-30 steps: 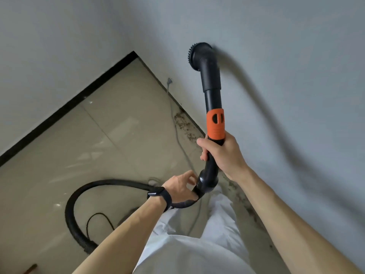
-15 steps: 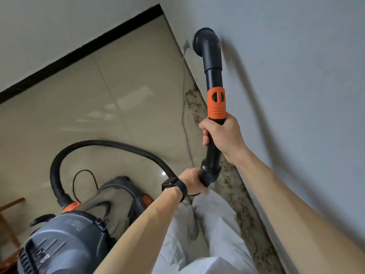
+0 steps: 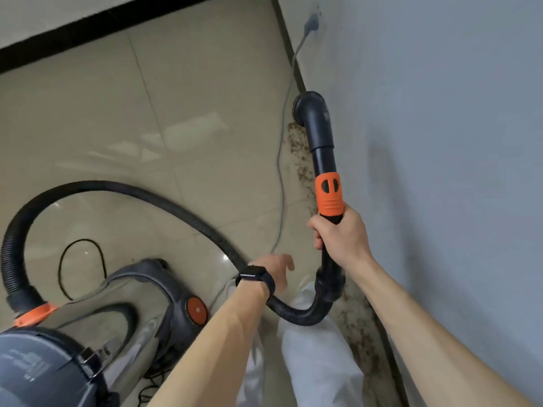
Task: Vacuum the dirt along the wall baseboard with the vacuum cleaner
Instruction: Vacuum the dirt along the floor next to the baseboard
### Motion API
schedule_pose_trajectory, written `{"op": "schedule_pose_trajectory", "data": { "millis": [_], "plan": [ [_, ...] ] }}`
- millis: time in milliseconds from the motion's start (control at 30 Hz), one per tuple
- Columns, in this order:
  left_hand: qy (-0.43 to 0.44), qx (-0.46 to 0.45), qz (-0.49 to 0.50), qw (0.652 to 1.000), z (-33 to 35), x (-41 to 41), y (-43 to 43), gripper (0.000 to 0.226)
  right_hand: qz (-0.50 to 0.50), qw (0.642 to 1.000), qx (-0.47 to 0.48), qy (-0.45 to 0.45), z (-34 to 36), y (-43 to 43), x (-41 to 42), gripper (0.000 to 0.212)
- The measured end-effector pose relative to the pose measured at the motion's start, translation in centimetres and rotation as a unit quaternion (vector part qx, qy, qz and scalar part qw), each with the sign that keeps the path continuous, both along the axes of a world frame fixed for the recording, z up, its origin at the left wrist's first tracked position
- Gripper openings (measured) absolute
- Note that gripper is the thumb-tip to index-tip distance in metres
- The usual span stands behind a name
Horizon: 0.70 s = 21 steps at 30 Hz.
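The right hand (image 3: 340, 237) is clamped around the black wand (image 3: 323, 160) of the vacuum cleaner (image 3: 88, 333), fingers wrapped fully round the tube just below its orange collar (image 3: 328, 195). The left hand (image 3: 276, 267) is apart from it, lower and to the left. Its fingers are loosely spread and motion-blurred, and it holds nothing. A dark smartwatch (image 3: 254, 274) sits on that wrist. The ribbed black hose (image 3: 117, 189) passes under the left wrist, then curves up into the wand beneath the right hand.

Beyond the right hand, the wand ends in a round brush nozzle (image 3: 305, 110). The nozzle sits close against the dark baseboard (image 3: 280, 16), at the far end of a brown band of dirt (image 3: 296, 148). The dirt runs along the foot of the grey wall (image 3: 440, 142), past the right hand and on toward the person's white trousers (image 3: 317, 362).

The floor (image 3: 147, 113) is glossy beige tile. A thin grey cable (image 3: 282, 171) trails across it from a plug (image 3: 311, 23) on the wall, ahead of both hands. A black cord (image 3: 79, 259) loops left of the left hand, beside the canister. Faint markings on the canister's grey lid (image 3: 35, 371) are too blurred to read.
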<state>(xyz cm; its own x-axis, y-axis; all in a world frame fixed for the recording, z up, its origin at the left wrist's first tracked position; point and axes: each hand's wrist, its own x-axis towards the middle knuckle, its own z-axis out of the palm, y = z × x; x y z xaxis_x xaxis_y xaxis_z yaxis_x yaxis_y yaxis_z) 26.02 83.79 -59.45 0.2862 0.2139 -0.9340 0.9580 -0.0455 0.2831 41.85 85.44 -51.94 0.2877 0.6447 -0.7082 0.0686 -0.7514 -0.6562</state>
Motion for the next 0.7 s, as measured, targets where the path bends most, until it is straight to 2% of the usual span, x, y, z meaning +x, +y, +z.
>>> {"op": "schedule_pose_trajectory", "data": {
  "millis": [167, 267, 400, 500, 600, 700],
  "plan": [
    [0.019, 0.077, 0.07, 0.994, -11.7, -4.7, 1.2, 0.053, -0.046, 0.999, -0.02, -0.02, -10.8, -2.0, -3.5, 0.016],
    [0.013, 0.126, 0.087, 0.988, -19.8, -6.1, 1.6, 0.051, -0.087, 0.995, -0.037, -0.021, -18.4, -2.4, -4.8, 0.01],
    [0.004, 0.158, 0.126, 0.979, -29.2, -5.6, 0.7, 0.055, -0.057, 0.996, -0.025, -0.057, -26.8, -3.5, -5.3, 0.007],
    [-0.016, 0.222, 0.156, 0.962, -34.4, -3.8, 0.4, 0.06, -0.036, 0.995, 0.01, -0.094, -30.7, -3.7, -4.7, 0.012],
    [-0.047, 0.321, 0.125, 0.937, -38.2, -1.9, 1.5, 0.061, -0.086, 0.994, 0.046, -0.047, -33.5, -2.6, -3.5, 0.008],
    [-0.07, 0.39, 0.088, 0.914, -40.8, -0.5, 4.3, 0.053, -0.081, 0.994, 0.074, -0.002, -35.7, -0.3, -2.4, 0.009]
  ]
}}
